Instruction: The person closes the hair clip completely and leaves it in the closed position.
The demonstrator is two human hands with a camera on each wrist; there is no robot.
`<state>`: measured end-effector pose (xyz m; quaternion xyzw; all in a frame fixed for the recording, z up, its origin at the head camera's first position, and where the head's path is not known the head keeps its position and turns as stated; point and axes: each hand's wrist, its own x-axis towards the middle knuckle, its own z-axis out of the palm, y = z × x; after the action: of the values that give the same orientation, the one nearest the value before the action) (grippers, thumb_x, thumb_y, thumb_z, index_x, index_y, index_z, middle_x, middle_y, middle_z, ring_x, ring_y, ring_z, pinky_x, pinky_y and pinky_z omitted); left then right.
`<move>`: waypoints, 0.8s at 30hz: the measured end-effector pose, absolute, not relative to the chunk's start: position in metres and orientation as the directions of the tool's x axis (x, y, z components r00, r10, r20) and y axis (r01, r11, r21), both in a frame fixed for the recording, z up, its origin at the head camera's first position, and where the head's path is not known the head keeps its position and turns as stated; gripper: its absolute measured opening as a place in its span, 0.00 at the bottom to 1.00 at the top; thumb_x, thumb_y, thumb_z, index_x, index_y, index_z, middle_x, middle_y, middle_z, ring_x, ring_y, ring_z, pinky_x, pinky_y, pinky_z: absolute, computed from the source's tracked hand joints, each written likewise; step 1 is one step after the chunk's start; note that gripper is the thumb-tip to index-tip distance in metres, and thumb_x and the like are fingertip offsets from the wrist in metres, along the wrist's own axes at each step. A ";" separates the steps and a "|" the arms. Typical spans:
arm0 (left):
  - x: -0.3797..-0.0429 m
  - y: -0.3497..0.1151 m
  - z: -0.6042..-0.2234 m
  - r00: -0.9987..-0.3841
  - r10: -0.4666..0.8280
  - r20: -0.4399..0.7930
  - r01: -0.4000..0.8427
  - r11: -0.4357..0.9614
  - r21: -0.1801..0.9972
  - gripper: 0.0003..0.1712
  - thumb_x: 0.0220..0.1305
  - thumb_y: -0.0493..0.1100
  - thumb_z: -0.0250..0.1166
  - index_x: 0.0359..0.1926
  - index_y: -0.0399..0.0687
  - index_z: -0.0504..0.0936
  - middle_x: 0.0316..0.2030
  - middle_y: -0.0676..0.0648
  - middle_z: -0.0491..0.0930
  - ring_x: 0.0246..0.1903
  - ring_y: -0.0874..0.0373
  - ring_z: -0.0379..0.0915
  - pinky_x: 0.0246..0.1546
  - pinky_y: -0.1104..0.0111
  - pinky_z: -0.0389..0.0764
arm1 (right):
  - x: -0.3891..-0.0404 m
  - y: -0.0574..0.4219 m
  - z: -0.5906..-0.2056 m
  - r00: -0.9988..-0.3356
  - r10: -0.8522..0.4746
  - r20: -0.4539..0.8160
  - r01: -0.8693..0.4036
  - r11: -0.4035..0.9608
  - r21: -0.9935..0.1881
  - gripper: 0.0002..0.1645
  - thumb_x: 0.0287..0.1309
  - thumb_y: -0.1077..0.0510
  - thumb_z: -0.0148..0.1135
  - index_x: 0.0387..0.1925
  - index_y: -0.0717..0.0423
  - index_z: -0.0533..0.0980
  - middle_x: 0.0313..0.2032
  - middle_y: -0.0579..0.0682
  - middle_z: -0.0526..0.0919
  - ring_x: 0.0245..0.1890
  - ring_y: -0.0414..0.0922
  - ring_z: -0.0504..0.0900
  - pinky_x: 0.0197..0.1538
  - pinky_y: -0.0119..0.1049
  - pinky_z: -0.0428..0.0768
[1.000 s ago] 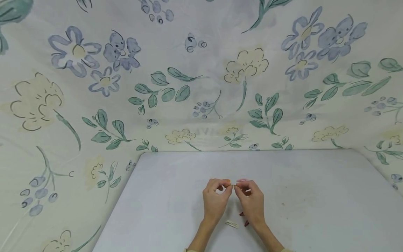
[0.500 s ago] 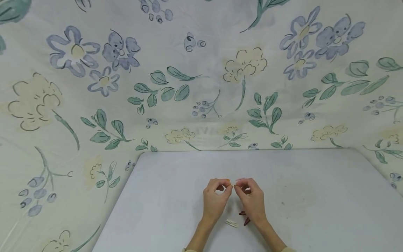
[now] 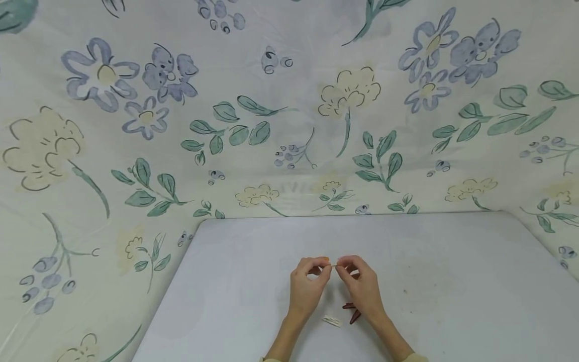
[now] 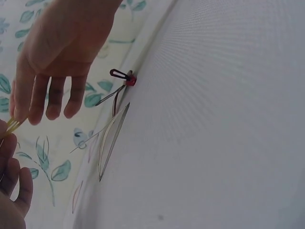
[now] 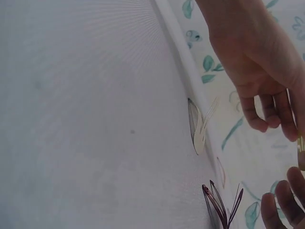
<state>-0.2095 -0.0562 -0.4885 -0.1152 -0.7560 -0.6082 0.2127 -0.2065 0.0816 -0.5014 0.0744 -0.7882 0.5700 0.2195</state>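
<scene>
Near the middle of the table in the head view, both hands meet fingertip to fingertip. A slim yellow hair clip (image 4: 14, 125) is pinched between them, mostly covered by the fingers. My left hand (image 3: 306, 286) grips one end with thumb and forefinger. At the other end, my right hand (image 3: 363, 286) pinches with thumb and forefinger, its remaining fingers hanging loosely in the left wrist view. Below the hands a cream snap hair clip (image 3: 332, 321) lies on the table. Dark red snap hair clips (image 3: 355, 316) lie beside the right wrist, partly behind it in the head view.
The white table (image 3: 226, 281) has rounded far corners and a few small specks (image 3: 405, 291) to the right. Floral sheeting (image 3: 289, 125) rises behind it and along its sides.
The head view shifts slightly. Both hands keep their pinch, with only small finger movements; a little more of the clip shows between the fingertips. The clips on the table stay put.
</scene>
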 end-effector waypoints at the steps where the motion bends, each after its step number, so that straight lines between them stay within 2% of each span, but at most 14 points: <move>1: -0.207 -0.056 -0.484 -0.887 -0.082 0.455 0.426 0.234 0.874 0.03 0.56 0.32 0.70 0.31 0.43 0.86 0.36 0.49 0.86 0.31 0.61 0.76 0.37 0.61 0.81 | -0.207 0.082 -0.501 -0.895 0.129 0.428 -0.364 0.346 -0.865 0.07 0.58 0.64 0.68 0.37 0.51 0.80 0.33 0.44 0.83 0.31 0.37 0.77 0.35 0.30 0.77; 4: -0.198 -0.055 -0.466 -0.903 -0.075 0.423 0.396 0.240 0.887 0.01 0.57 0.31 0.69 0.32 0.36 0.85 0.35 0.44 0.85 0.30 0.58 0.76 0.37 0.61 0.80 | -0.208 0.083 -0.501 -0.896 0.120 0.428 -0.362 0.363 -0.859 0.06 0.57 0.63 0.68 0.36 0.51 0.80 0.32 0.42 0.83 0.32 0.36 0.78 0.35 0.31 0.77; 9: -0.195 -0.056 -0.459 -0.915 -0.062 0.399 0.374 0.244 0.895 0.02 0.57 0.30 0.68 0.33 0.36 0.86 0.35 0.44 0.85 0.30 0.58 0.76 0.38 0.60 0.79 | -0.209 0.084 -0.501 -0.884 0.124 0.451 -0.378 0.379 -0.844 0.06 0.57 0.64 0.69 0.35 0.51 0.80 0.31 0.42 0.84 0.33 0.36 0.79 0.35 0.32 0.77; 12: -0.201 -0.056 -0.469 -0.922 -0.066 0.382 0.357 0.242 0.902 0.03 0.57 0.31 0.69 0.33 0.37 0.86 0.37 0.44 0.85 0.31 0.58 0.76 0.40 0.58 0.79 | -0.209 0.084 -0.501 -0.883 0.124 0.452 -0.379 0.379 -0.845 0.06 0.57 0.63 0.69 0.35 0.50 0.80 0.31 0.42 0.84 0.33 0.35 0.78 0.35 0.31 0.77; 20: -0.213 -0.063 -0.492 -0.926 -0.037 0.375 0.358 0.223 0.907 0.04 0.57 0.36 0.70 0.33 0.49 0.87 0.40 0.47 0.86 0.35 0.61 0.75 0.43 0.63 0.77 | -0.208 0.085 -0.500 -0.907 0.095 0.410 -0.351 0.369 -0.861 0.06 0.58 0.61 0.69 0.37 0.51 0.81 0.32 0.42 0.83 0.32 0.36 0.77 0.37 0.31 0.77; 24: -0.215 -0.065 -0.493 -0.919 -0.024 0.394 0.377 0.238 0.895 0.06 0.57 0.36 0.70 0.32 0.54 0.86 0.40 0.48 0.86 0.35 0.58 0.76 0.42 0.67 0.76 | -0.208 0.085 -0.500 -0.911 0.079 0.404 -0.348 0.375 -0.859 0.07 0.58 0.61 0.69 0.39 0.52 0.81 0.34 0.43 0.84 0.34 0.37 0.77 0.37 0.31 0.78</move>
<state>-0.2145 -0.0654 -0.4928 -0.1148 -0.7693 -0.6063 0.1655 -0.2081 0.0849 -0.4998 0.0835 -0.8062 0.5529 0.1933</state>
